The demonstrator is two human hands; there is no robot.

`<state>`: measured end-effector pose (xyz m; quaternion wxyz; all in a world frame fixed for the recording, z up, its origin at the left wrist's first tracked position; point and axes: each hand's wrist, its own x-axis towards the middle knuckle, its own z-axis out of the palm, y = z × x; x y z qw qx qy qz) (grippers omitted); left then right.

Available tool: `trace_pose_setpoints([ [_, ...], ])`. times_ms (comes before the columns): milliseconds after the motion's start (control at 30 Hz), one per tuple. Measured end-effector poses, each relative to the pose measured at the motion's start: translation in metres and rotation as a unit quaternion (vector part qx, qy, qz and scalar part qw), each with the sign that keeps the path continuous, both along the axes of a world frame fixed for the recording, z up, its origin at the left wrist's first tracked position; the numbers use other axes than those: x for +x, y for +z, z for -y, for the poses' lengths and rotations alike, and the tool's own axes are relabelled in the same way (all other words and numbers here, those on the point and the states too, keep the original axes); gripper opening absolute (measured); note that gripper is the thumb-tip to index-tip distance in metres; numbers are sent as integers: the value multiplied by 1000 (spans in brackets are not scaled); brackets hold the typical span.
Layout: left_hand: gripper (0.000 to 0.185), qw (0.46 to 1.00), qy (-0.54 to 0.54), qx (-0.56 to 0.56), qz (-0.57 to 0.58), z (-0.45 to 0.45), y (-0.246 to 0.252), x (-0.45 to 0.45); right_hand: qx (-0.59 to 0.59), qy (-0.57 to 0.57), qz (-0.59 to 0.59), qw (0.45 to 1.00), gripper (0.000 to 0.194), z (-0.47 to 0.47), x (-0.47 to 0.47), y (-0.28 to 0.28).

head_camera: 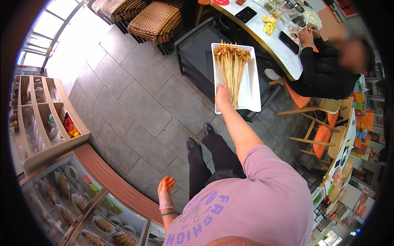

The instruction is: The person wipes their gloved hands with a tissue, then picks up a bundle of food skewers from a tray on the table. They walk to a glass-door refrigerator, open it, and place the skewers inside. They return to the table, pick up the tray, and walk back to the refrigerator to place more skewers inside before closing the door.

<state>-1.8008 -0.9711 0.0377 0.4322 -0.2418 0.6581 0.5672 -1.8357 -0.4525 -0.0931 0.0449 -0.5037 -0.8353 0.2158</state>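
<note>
My right hand (223,97), bare, is at the near left side of a white plastic tray (251,92), over its side and the skewers' lower ends. Whether it grips sticks or the tray's side I cannot tell. A large bunch of wooden skewers (232,73) lies in the tray, with brown food pieces (233,53) on the far ends. Beneath the tray shows a dark low table (197,46) with a metal frame. My left hand (165,192) hangs by my side in a clear glove with orange stains on the fingers. It holds nothing.
At right, a seated person (326,67) handles food at a white table (261,33) with phones, jars and a yellow cloth (269,25). Orange chairs (326,135) stand below. Stacked woven stools (155,21), a compartment shelf (52,120) and a glass-topped display case (86,203) border the tiled floor.
</note>
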Motion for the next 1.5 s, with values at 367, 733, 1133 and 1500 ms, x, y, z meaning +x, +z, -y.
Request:
trace_pose_setpoints([
  [367, 47, 1000, 4, -15, 17, 1, -8, -3, -11, -14, -55, 998, 18, 11, 20, -12],
  [733, 46, 1000, -8, -5, 6, -5, -3, -8, 185, -41, -96, 977, 68, 5, 33, 52],
  [1133, 48, 1000, -14, -15, 22, -7, -9, -13, -20, -237, 60, 969, 121, -10, 13, 24],
  [1500, 52, 1000, -18, -10, 9, -7, -21, -15, -12, -209, 62, 976, 96, -25, 22, 6],
])
